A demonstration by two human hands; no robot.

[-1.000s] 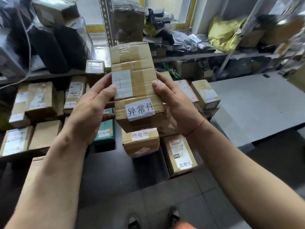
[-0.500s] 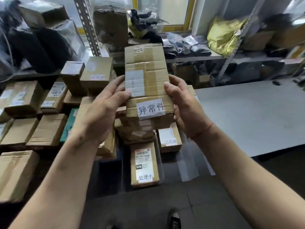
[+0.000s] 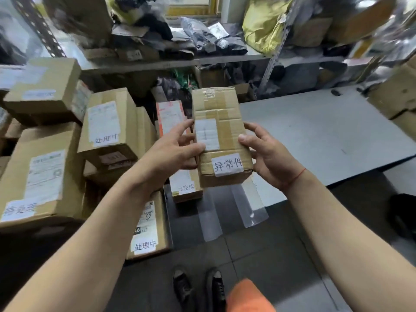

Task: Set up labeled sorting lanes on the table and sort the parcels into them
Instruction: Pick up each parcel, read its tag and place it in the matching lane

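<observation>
I hold a long brown cardboard parcel (image 3: 221, 122) in the air between both hands, its white label reading 异常件 facing me. My left hand (image 3: 173, 152) grips its left side, thumb on the top face. On the right side my right hand (image 3: 267, 154) grips it, a red string round the wrist. The grey table (image 3: 319, 136) lies just to the right of the parcel. Below and left are other labelled parcels: one marked 已完成 (image 3: 185, 185), one marked 处理中 (image 3: 148, 228) low down, another 处理中 box (image 3: 108, 127) and a large box (image 3: 40, 176) at the far left.
Clear tape strips (image 3: 254, 208) hang from the table's near-left corner. Stacked boxes fill the left side. A metal shelf (image 3: 202, 59) at the back holds bags and a yellow sack (image 3: 261, 23). More cartons (image 3: 396, 95) stand at the table's far right. My shoes (image 3: 200, 287) are on the tiled floor.
The view has swung right and the parcel, still held in both hands, has come nearer the grey table's left edge. My grip is unchanged.
</observation>
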